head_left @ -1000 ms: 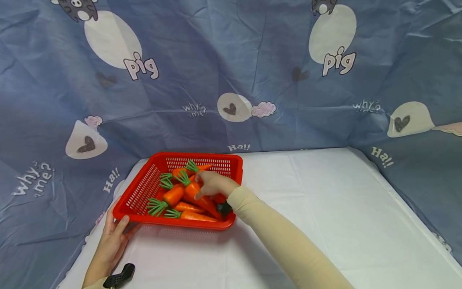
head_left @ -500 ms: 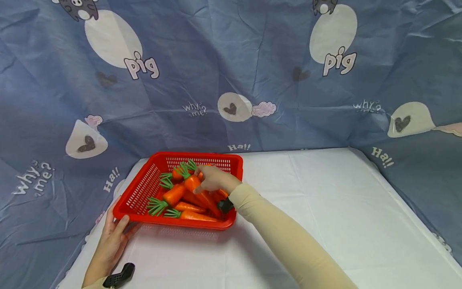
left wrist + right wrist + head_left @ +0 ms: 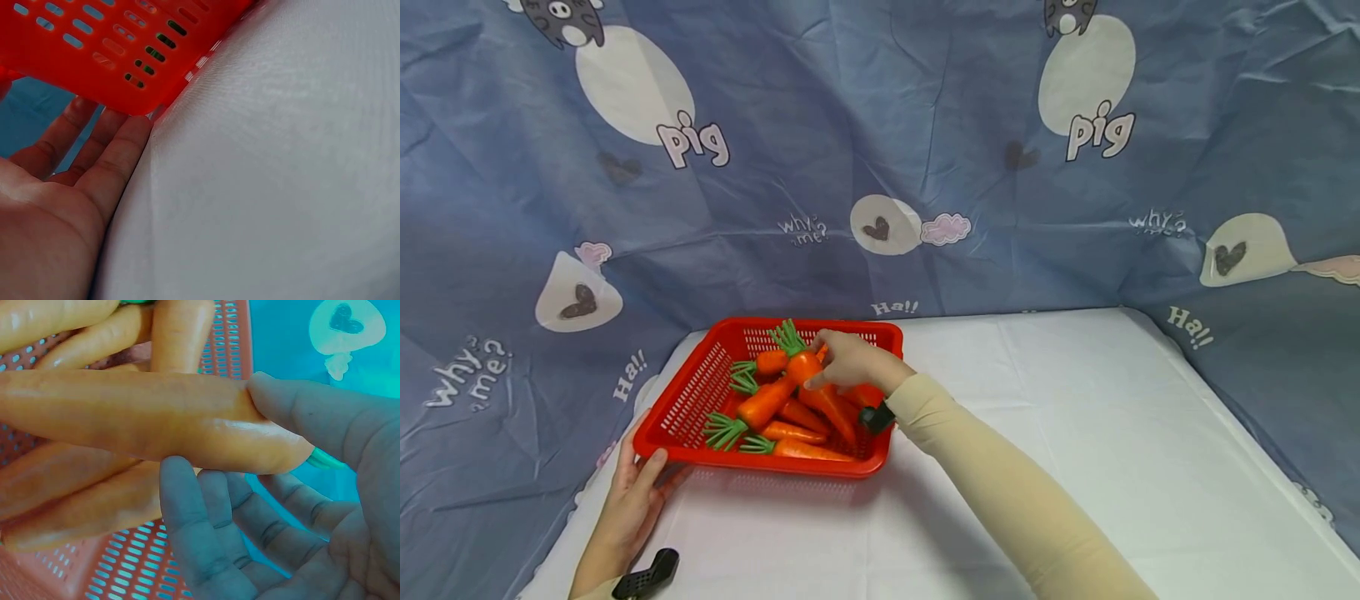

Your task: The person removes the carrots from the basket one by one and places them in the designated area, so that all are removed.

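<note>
Over the red plastic basket, my right hand pinches a carrot between thumb and fingers. Its green leafy top points up and away, its tapered end toward the near side. In the right wrist view this carrot lies across the frame, with the thumb on one side and the fingertips on the other. My left hand holds the basket's near left corner, thumb on the rim. In the left wrist view its fingers reach under the perforated red wall. Several other carrots lie in the basket.
A white cloth covers the table under and around the basket. Behind it hangs a blue printed curtain. One carrot lies along the basket's near wall. A black device sits at the left wrist.
My right hand has risen slightly and shifted right, with the pinched carrot lifted and turned steeper above the others. The left hand and the basket stay in place.
</note>
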A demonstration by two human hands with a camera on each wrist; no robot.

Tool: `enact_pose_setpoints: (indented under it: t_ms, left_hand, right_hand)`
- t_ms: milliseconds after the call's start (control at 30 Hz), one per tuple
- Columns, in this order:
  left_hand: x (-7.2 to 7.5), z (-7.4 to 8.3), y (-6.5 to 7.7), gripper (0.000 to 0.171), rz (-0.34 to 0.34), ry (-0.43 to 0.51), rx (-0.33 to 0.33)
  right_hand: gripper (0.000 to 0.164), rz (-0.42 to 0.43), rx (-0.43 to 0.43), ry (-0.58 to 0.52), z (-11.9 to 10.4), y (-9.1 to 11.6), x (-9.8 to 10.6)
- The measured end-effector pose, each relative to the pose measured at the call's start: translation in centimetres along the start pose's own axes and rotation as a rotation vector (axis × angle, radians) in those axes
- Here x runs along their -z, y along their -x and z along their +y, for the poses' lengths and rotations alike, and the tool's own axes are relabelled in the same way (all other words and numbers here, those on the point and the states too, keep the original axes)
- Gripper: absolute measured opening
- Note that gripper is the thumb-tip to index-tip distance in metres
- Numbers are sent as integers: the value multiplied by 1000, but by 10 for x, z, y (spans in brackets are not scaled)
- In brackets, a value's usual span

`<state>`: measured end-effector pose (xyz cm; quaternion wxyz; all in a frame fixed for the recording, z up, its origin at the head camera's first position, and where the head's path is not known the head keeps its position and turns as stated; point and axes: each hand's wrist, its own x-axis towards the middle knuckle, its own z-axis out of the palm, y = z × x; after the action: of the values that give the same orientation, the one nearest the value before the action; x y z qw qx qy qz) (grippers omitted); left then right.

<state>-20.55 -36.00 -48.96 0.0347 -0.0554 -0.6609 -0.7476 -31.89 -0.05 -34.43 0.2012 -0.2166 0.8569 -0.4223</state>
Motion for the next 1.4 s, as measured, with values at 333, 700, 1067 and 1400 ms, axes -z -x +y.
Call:
enact_pose_setpoints:
  t_ms: [333, 700, 1067, 1400]
  left_hand:
    - [1, 1, 1, 64, 14, -7, 20]
    - [0, -1, 0, 63, -5, 2, -2]
    - [0, -1, 0, 62, -6, 10, -1]
    - [2, 0, 1, 64, -10, 10, -11]
  right_hand:
    - [56, 27, 21, -14, 0, 8, 14]
    - [55, 54, 29, -60, 4, 14, 32]
    - [59, 97, 11, -78, 8, 24, 51]
    - [57, 137, -4, -155, 24, 33, 72]
